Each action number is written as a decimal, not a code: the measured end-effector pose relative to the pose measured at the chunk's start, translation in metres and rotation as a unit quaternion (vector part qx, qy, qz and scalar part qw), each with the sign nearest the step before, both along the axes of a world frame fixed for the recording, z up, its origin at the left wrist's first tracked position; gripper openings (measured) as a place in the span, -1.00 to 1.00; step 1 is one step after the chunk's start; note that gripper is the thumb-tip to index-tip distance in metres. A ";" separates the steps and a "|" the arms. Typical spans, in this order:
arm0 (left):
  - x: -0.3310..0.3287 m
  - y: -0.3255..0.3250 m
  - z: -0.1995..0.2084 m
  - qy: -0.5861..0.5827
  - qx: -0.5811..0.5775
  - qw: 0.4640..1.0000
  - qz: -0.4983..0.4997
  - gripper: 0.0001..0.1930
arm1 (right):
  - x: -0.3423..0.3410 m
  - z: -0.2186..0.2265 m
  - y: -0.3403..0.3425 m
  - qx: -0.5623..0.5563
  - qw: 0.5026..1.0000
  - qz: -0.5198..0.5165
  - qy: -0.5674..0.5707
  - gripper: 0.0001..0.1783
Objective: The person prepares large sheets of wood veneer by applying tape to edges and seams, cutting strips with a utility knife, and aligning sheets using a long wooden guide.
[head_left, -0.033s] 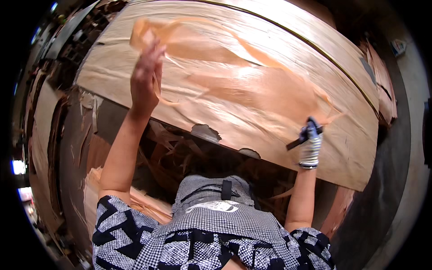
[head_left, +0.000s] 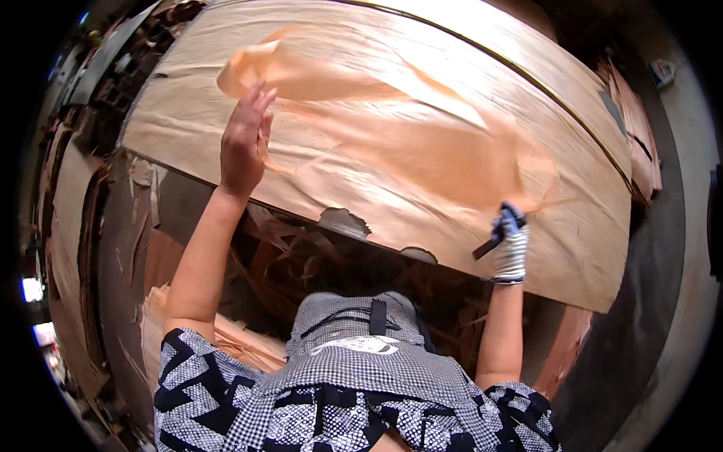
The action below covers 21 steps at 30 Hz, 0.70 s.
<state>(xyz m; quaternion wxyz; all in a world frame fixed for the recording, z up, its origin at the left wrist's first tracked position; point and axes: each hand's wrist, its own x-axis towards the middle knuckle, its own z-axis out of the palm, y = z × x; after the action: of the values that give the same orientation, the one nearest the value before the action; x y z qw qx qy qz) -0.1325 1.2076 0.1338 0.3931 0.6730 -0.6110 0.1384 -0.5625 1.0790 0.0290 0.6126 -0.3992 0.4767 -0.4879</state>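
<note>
A thin orange-tan wood veneer sheet [head_left: 422, 154], ragged at its edges, lies rumpled and blurred across the pale veneer-topped table [head_left: 376, 215]. Its far-left end curls up into a loose fold. Beside that fold is my left hand [head_left: 244, 143], bare and open, with fingers stretched out near the veneer. A narrow veneer strip [head_left: 277, 162] trails from its thumb side; whether the hand grips it is hidden. My right hand [head_left: 510, 237], in a striped, dark-fingered glove, is closed on a dark flat tool [head_left: 486, 248] that points down-left. Its fingertips are at the sheet's near-right end.
Torn veneer scraps [head_left: 301, 241] lie below the table's near edge, which has broken notches. Stacked veneer sheets [head_left: 71, 226] stand at the left, and more veneer [head_left: 636, 139] hangs at the right. A dark seam [head_left: 520, 68] crosses the far tabletop.
The veneer sheet has shifted and spread slightly, its left fold changing shape. My right hand has moved a little left with the tool; my left hand has barely moved.
</note>
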 end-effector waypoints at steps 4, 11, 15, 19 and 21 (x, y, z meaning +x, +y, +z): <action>0.090 0.014 -0.106 -0.062 0.158 0.985 0.022 -0.66 | 0.031 -0.057 0.062 0.138 0.988 -0.062 0.023 -0.80; 0.143 0.050 -0.185 0.067 0.275 0.957 0.057 -0.51 | 0.055 -0.095 0.112 0.234 0.965 -0.110 0.030 -0.77; 0.063 0.048 -0.152 -0.129 0.303 0.923 0.197 -0.44 | 0.051 -0.103 0.115 0.217 0.957 -0.111 0.157 -0.78; -0.054 0.061 -0.186 -0.079 0.360 0.921 -0.124 -0.42 | 0.049 -0.105 0.111 0.197 0.960 -0.110 0.163 -0.79; -0.088 0.068 -0.191 -0.052 0.380 0.906 -0.179 -0.33 | 0.049 -0.101 0.108 0.201 0.958 -0.103 0.177 -0.80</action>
<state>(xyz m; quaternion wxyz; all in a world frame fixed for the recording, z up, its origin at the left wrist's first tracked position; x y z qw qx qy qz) -0.2205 1.2758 -0.0576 0.0934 0.6423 -0.7473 -0.1424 -0.5136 1.1872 -0.0720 0.5328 -0.2968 0.7038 -0.3644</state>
